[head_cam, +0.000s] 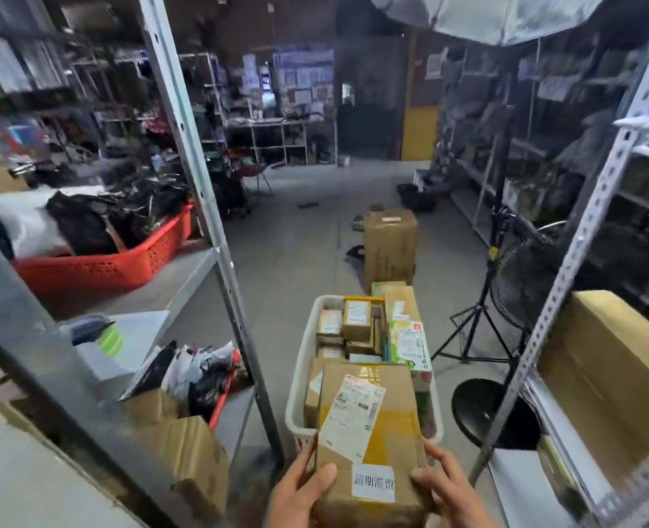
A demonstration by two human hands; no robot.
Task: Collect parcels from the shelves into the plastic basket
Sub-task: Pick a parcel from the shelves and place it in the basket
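Both hands grip one cardboard parcel [368, 432] by its near corners, the left hand [296, 493] and right hand [446, 489] each with a thumb on top. It sits over the near end of the white plastic basket [300, 371], which holds smaller boxed parcels [357, 318]. A red basket [98, 268] rests on the left shelf [185, 276].

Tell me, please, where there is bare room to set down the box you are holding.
The white basket is crowded: small parcels fill its far end, a green carton its right side. The near end lies hidden under the held box. Bare floor lies between basket and shelf upright.
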